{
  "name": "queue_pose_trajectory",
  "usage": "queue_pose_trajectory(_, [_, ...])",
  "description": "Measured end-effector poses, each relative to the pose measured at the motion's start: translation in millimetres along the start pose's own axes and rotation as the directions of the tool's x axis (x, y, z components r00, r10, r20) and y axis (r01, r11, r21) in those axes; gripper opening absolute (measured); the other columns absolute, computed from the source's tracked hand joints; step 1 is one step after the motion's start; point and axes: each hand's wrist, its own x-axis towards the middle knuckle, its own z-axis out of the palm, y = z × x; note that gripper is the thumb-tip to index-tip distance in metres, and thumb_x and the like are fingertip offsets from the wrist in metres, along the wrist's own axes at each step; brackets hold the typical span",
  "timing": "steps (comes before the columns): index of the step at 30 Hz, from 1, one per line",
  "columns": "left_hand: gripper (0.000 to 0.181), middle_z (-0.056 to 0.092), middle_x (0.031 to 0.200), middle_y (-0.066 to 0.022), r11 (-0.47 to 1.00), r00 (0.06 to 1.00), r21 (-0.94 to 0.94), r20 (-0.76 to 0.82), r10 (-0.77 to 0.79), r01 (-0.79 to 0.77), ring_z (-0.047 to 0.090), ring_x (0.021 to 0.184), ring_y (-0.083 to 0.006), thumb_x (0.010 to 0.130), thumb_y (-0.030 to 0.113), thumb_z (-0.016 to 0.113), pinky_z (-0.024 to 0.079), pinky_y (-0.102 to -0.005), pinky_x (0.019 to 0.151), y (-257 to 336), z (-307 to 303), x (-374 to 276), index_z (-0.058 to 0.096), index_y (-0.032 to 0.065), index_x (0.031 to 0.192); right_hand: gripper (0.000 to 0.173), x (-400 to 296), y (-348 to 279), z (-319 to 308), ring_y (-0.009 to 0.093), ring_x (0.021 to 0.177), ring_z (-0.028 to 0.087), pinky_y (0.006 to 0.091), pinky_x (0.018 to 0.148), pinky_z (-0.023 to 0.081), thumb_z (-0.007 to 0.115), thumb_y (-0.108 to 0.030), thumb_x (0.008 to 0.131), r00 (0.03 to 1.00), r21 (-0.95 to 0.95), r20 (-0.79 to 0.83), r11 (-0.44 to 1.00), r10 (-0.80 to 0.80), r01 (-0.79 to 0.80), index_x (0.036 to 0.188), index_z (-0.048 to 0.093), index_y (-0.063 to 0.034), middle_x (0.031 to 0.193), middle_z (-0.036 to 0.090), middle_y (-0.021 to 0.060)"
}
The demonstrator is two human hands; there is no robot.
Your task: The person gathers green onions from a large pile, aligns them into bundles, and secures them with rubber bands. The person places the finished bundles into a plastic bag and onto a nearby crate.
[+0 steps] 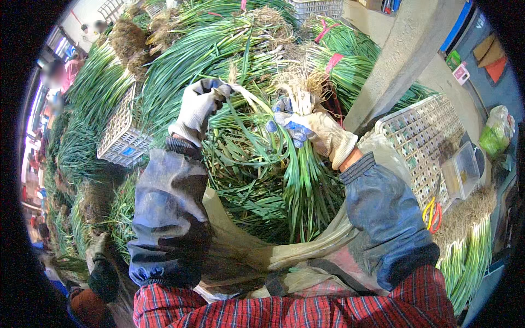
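My right hand (313, 125), in a white knit glove with blue-coated fingers, grips a bunch of green onions (303, 101) just below the roots. The roots point up, and long green leaves (305, 192) hang below the fist. At left, my gloved left hand (205, 104) pinches the root end of a single stalk (250, 96), whose leaves trail towards the bunch. Beneath both hands is a large open sack (283, 256) full of loose leaves (246, 172). Its rim curves around in front of me.
Heaped green onions (205, 53) lie beyond the sack, some tied with pink bands (334, 61). A plastic crate (127, 139) stands left. At right are a concrete post (402, 57), another crate (422, 139), scissors (432, 215) and a neat onion bundle (467, 254). A co-worker's arm (102, 274) shows lower left.
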Motion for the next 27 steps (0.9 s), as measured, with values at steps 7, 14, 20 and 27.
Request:
queue_pose_trajectory(7, [0.026,0.066,0.076,-0.0022,0.993,0.949,0.031,-0.297,-0.102,0.116,0.052,0.056,-0.0092,0.086,0.03,0.059,0.038,-0.0201,0.051,-30.8,-66.2,29.8,0.066,0.0062,0.093,0.029,-8.3,-0.1,-6.4,0.0,0.051,0.039,0.0136,0.046,0.034,0.058,-0.011,0.088,0.996,0.227,-0.011,0.97,0.091,-0.086,0.114,0.049,0.001,0.087,0.059,0.0062])
queue_pose_trajectory(14, [0.03,0.061,0.091,0.0022,0.963,0.922,-0.138,0.348,-0.171,0.23,0.052,0.072,-0.0052,0.083,0.014,0.058,0.043,-0.0194,0.062,5.5,13.2,-14.7,0.058,0.005,0.112,0.025,-6.8,2.4,-15.6,0.0,0.049,0.041,0.014,0.043,0.035,0.055,-0.013,0.09,0.999,0.263,0.04,0.964,0.038,-0.047,0.112,0.049,-0.0012,0.083,0.059,0.0041])
queue_pose_trajectory(20, [0.017,0.059,0.076,0.0011,0.913,0.913,-0.304,0.381,-0.145,0.271,0.047,0.057,-0.0048,0.084,0.014,0.062,0.037,-0.0177,0.047,-0.1,44.4,-26.8,0.061,0.0033,0.097,0.028,-3.0,9.7,-20.3,0.002,0.049,0.045,0.0144,0.042,0.038,0.059,-0.015,0.088,0.995,0.275,0.092,0.959,0.045,-0.069,0.112,0.05,-0.0034,0.086,0.062,0.0045])
queue_pose_trajectory(27, [0.02,0.058,0.076,0.0018,0.86,0.852,-0.296,0.458,-0.254,0.416,0.045,0.055,-0.0042,0.087,0.022,0.06,0.036,-0.0168,0.044,5.9,41.2,-30.9,0.062,0.0053,0.098,0.034,-12.5,-2.8,-11.8,0.001,0.055,0.044,0.0151,0.051,0.039,0.063,-0.018,0.085,0.998,0.138,-0.034,0.99,0.046,-0.041,0.113,0.052,-0.0002,0.084,0.06,0.0027])
